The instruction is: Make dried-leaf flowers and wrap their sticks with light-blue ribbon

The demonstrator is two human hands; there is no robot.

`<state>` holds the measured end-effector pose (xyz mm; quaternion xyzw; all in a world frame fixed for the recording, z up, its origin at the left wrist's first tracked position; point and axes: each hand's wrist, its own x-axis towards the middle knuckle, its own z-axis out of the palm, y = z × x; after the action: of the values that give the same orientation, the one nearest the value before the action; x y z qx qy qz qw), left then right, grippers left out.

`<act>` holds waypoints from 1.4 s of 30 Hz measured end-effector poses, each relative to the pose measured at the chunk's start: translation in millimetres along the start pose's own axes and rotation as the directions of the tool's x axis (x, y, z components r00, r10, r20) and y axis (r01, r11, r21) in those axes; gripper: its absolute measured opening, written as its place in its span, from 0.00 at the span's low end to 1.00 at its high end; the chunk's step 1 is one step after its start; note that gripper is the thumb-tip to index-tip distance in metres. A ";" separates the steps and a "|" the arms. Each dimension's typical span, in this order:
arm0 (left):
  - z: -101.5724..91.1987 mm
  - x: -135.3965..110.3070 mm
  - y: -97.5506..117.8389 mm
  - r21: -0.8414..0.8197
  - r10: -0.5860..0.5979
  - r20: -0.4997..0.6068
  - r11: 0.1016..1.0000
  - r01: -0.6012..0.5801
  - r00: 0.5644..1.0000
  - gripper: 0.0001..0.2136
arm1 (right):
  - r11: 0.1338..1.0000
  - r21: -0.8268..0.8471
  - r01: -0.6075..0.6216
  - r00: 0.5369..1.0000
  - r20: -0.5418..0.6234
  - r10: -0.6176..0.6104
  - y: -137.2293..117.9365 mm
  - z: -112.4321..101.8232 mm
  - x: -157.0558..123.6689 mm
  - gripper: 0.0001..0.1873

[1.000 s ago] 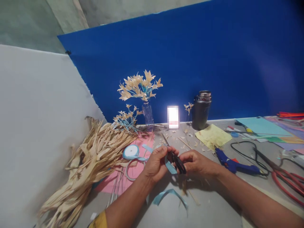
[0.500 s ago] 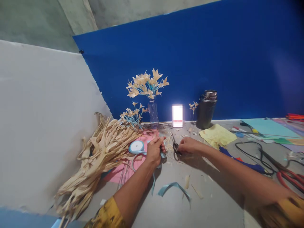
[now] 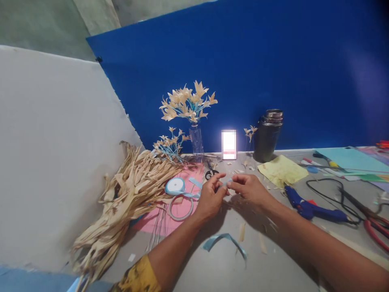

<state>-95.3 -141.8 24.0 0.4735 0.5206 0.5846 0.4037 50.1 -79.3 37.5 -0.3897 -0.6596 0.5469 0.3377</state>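
My left hand (image 3: 212,194) and my right hand (image 3: 249,190) meet over the middle of the table. Between their fingertips is a small piece of light blue ribbon (image 3: 229,182), mostly covered by the fingers. Both hands pinch at it. Just behind my left hand lies a small pair of black scissors (image 3: 212,173). A roll of blue ribbon (image 3: 175,186) rests left of that hand on pink paper (image 3: 152,223), beside a grey ring-shaped roll (image 3: 181,207). A cut strip of blue ribbon (image 3: 223,239) lies nearer to me.
Dried husks (image 3: 124,202) are heaped at left. Behind stand a bottle (image 3: 196,142) of husk flowers (image 3: 188,101), a bright blurred screen (image 3: 229,144) and a dark flask (image 3: 268,136). At right lie yellow paper (image 3: 282,171), a blue glue gun (image 3: 313,209) and red-handled pliers (image 3: 377,233).
My right hand has let go of the scissors, which now lie farther back and left. It has joined my left hand at the ribbon. The view has shifted slightly.
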 end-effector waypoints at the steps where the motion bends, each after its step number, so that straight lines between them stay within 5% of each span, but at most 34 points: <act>1: 0.5 -0.7 0.6 -0.009 -0.038 0.028 0.999 0.038 0.999 0.18 | 1.000 0.003 0.018 0.999 -0.037 -0.017 1.0 -3.2 0.2 0.17; 9: -4.3 2.2 -1.3 -0.268 -0.290 0.171 0.906 0.328 0.942 0.14 | 0.995 0.092 0.040 0.995 -0.099 -0.030 3.7 -32.7 7.1 0.18; 14: -5.5 3.5 -2.9 -0.311 -0.290 0.146 0.894 0.322 0.946 0.15 | 0.997 0.082 0.001 0.998 -0.055 0.003 6.8 -32.3 8.0 0.18; 20: -1.6 3.4 -7.0 -0.153 -0.287 0.082 0.943 0.297 0.954 0.14 | 0.996 0.086 0.012 0.972 -0.236 0.008 10.5 -26.8 9.3 0.15; 26: -4.8 5.0 -4.1 -0.126 -0.290 0.014 0.949 0.289 0.957 0.14 | 0.999 0.042 0.029 0.957 -0.291 -0.015 12.0 -32.5 10.8 0.16; 29: -13.9 11.2 -2.9 -0.177 -0.279 -0.127 0.951 0.255 0.952 0.12 | 0.989 -0.079 0.122 0.880 -0.452 -0.144 5.7 -45.4 9.0 0.15; 32: -20.1 14.9 -1.0 -0.252 -0.236 -0.283 0.954 0.166 0.930 0.12 | 0.894 -0.390 0.222 0.716 -0.557 -0.421 -2.5 -50.0 2.5 0.13; 34: -18.2 12.8 0.5 -0.308 -0.256 -0.213 0.934 0.184 0.943 0.13 | 0.711 -0.621 0.329 0.644 -0.404 -0.650 -2.9 -41.7 -3.7 0.11; 36: -12.3 8.1 0.9 -0.374 -0.331 -0.015 0.877 0.302 0.943 0.17 | 0.461 -0.743 0.484 0.610 -0.091 -0.787 2.6 -25.6 -10.2 0.10; 39: -2.9 1.9 -2.6 -0.435 -0.377 0.161 0.803 0.408 0.912 0.21 | 0.211 -0.705 0.677 0.569 0.320 -0.758 15.8 0.1 -18.7 0.12; 42: -0.1 1.6 -8.5 -0.426 -0.340 0.070 0.840 0.336 0.938 0.19 | 0.117 -0.679 0.725 0.547 0.464 -0.697 23.4 12.7 -24.8 0.08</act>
<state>-96.0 -139.2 15.8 0.2707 0.4552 0.6067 0.5928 54.0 -104.7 11.8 -0.1258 -0.9369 -0.0522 0.3219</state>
